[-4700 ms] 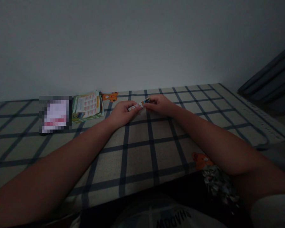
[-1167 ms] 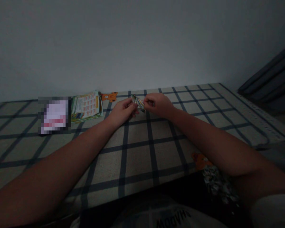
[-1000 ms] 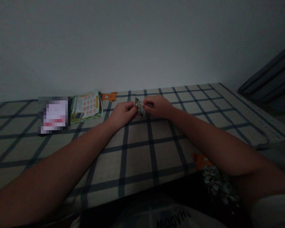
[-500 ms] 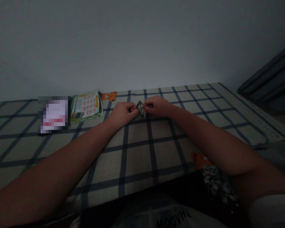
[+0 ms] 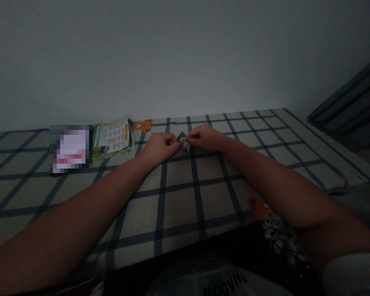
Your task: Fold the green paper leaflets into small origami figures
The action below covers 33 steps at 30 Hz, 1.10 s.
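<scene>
Between my two hands is a small diamond-shaped piece of folded paper with a dark and pale printed pattern. My left hand is closed, thumb and forefinger pinching its left corner. On the opposite side, the fingertips of my right hand pinch its right edge. Both hands rest low over a checked cloth. The finer folds of the paper are too small and dim to make out.
Left of my hands lies a stack of printed colour sheets, with a blurred-out flat item beside it. A plain wall rises behind the cloth. Grey fabric hangs at the right.
The folded paper has turned slightly and looks a little wider, more like a diamond. Both hands keep their pinch in nearly the same place.
</scene>
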Motion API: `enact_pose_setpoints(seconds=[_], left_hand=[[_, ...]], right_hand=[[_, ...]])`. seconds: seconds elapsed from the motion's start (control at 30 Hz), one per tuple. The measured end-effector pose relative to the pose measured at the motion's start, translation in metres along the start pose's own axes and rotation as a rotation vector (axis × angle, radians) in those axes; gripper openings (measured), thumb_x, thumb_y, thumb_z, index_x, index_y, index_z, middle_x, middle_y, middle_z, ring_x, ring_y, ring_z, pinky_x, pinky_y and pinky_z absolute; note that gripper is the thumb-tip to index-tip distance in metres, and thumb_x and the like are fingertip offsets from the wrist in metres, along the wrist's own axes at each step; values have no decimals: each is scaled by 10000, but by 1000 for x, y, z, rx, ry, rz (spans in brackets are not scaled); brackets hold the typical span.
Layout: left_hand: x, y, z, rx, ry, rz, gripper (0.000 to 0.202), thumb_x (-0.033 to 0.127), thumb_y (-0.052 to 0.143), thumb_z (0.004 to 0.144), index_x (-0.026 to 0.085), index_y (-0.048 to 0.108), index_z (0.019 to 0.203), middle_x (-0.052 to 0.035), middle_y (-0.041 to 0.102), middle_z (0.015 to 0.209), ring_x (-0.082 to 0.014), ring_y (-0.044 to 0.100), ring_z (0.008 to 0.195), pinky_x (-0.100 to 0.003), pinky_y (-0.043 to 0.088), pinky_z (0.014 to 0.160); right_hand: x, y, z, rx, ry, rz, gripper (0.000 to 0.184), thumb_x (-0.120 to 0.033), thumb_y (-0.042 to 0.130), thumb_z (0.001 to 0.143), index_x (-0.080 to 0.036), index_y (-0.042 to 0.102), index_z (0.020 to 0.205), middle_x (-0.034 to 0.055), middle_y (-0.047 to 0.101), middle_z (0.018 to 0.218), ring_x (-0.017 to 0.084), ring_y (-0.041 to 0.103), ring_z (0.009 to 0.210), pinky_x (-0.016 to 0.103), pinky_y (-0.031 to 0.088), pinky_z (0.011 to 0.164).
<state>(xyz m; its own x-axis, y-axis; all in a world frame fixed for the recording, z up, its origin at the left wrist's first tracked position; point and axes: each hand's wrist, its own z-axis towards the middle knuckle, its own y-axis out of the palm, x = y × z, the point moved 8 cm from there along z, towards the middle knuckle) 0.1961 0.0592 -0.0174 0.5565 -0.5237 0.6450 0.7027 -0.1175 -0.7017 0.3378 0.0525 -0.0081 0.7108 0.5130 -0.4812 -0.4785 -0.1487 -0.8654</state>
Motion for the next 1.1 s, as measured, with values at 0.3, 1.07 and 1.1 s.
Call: enact_pose_setpoints(seconds=[0.3,1.07,1.1], left_hand=[[-23,-10,4,70,-236,-150,331,436,561,813,190,598,594,0,557,526,-129,454,486,-261,289,487],[-25,-3,4,8,-308,-677,409,519,583,868,129,708,870,0,594,555,-93,465,450,-225,324,450],[-25,-3,4,5,-300,-670,406,517,585,867,130,708,867,2,591,558,-91,461,452,-226,322,452]], right_hand=[[-5,-12,-5,275,-161,168,410,-546,636,936,-148,676,1029,3,625,779,118,505,671,254,350,642],[11,-25,21,428,13,75,149,-254,636,905,-140,717,954,91,766,961,169,680,838,288,493,811],[15,-25,24,428,36,64,135,-235,636,906,-140,717,955,94,768,968,169,682,846,288,495,815]])
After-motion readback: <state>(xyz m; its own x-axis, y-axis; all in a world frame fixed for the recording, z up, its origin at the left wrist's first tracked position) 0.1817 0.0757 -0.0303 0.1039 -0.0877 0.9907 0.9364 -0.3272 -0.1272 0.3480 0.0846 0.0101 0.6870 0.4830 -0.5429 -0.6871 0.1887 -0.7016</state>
